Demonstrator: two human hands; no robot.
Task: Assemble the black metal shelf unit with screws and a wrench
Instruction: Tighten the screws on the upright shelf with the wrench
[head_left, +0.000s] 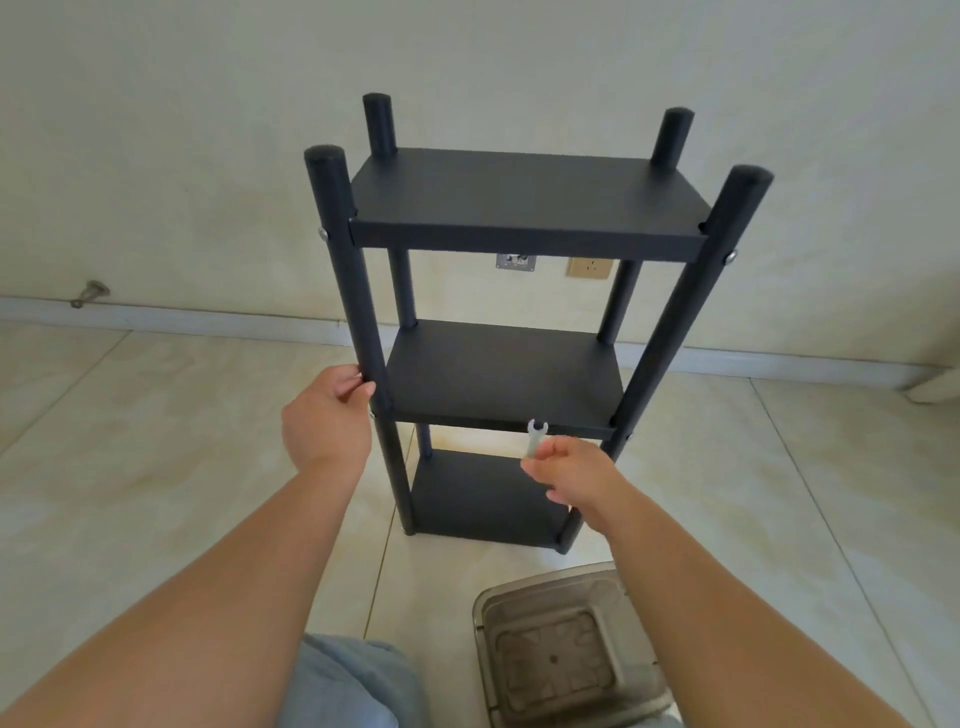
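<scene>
Left hand (327, 415) is on the shelf unit's (511, 322) front-left post (358, 322), fingers curled round it just above the middle shelf (506, 379). Right hand (569, 470) pinches a small silver wrench (535, 439) by its shaft, open end pointing up, right in front of the middle shelf's front edge; whether the wrench touches that edge, I can't tell. The unit stands upright on the tiled floor (156, 441), close to the wall (208, 156): four round black posts, three black shelves, top shelf (524, 202), middle one, bottom shelf (488, 499). A silver screw head (322, 234) shows on the front-left post level with the top shelf, another screw head (731, 256) on the front-right post (675, 322). Behind the unit, low on the wall, a beige socket (588, 267) and a grey wall plate (515, 261) peek out under the top shelf. Near the person's legs, a clear plastic bin (561, 649) sits on the floor, just under the right forearm. Pale blue trouser fabric (343, 686) shows at the bottom edge.
</scene>
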